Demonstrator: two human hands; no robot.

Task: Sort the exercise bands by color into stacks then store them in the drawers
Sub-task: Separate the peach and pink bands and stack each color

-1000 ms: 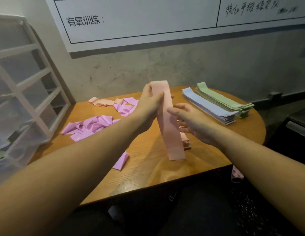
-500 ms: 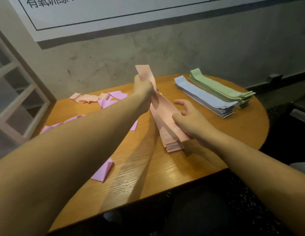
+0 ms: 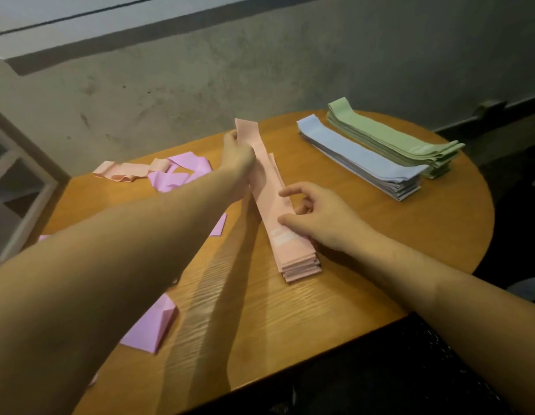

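A peach band point(image 3: 261, 172) lies along the top of the peach stack point(image 3: 299, 262) in the middle of the wooden table point(image 3: 365, 280). My left hand point(image 3: 238, 158) grips the band's far end, which is still lifted off the stack. My right hand point(image 3: 317, 217) rests on the near part of the band with its fingers spread, pressing it down. A blue stack point(image 3: 359, 158) and a green stack point(image 3: 389, 137) lie side by side at the right. Loose purple bands point(image 3: 182, 172) and a loose peach band point(image 3: 122, 172) lie at the far left.
A folded purple band point(image 3: 152, 327) lies near the table's front edge, under my left forearm. Part of a white drawer unit point(image 3: 18, 187) shows at the left. A grey wall with a whiteboard point(image 3: 80, 16) stands behind the table.
The peach band, held upright a second ago, has been laid down along the peach stack. My right hand moved from its middle down onto its near part. The view tilted downward.
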